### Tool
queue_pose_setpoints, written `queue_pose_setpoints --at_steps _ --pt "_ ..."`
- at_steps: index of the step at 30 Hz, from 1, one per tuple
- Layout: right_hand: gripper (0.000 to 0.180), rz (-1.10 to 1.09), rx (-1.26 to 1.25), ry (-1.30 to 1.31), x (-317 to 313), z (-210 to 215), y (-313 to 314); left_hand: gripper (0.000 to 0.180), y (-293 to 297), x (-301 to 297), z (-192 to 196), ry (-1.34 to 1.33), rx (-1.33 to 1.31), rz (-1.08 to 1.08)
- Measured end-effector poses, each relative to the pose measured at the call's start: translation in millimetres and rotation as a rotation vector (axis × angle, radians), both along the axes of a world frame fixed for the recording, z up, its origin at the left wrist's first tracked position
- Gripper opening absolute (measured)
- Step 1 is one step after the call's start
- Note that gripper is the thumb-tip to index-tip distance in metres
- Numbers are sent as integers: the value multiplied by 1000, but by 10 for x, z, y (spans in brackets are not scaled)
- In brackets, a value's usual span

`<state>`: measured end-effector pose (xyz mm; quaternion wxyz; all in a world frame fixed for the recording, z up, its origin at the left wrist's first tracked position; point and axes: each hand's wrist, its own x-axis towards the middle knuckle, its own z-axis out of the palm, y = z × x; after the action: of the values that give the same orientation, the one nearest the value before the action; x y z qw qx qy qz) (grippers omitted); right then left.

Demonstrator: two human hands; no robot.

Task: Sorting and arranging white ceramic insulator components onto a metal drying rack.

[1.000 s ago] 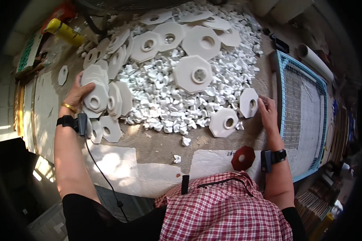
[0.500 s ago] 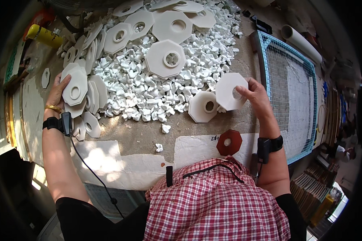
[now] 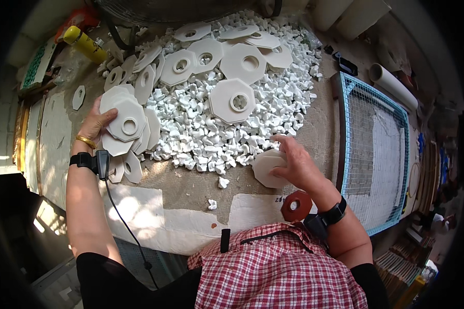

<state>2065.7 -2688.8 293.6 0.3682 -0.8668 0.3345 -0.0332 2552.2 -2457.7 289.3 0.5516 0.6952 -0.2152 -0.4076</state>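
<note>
My left hand holds a leaning stack of white octagonal discs with centre holes at the left of the workbench. My right hand grips another white octagonal disc lying flat on the brown bench surface. Between the hands spreads a big heap of small white pieces. More white discs lie on the heap, one octagonal disc in its middle. A red-brown octagonal disc rests just below my right wrist.
A blue-framed wire-mesh tray stands at the right. A yellow bottle lies at the far left, and a paper roll at the far right. White paper sheets cover the bench's near edge.
My right hand has brought its white disc down from the heap's edge to the bench near me. The left hand keeps hold of the stack.
</note>
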Motion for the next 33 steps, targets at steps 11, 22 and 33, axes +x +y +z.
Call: queue_pose_setpoints --at_steps 11,22,33 --pt "61 -347 664 -463 678 171 -590 83 -25 -126 190 -53 15 85" --pt "59 -462 227 -694 1653 -169 -732 83 -9 -236 320 -172 -4 28" --pt "53 -430 245 -586 1802 40 -556 79 -108 -483 393 -319 -33 145"
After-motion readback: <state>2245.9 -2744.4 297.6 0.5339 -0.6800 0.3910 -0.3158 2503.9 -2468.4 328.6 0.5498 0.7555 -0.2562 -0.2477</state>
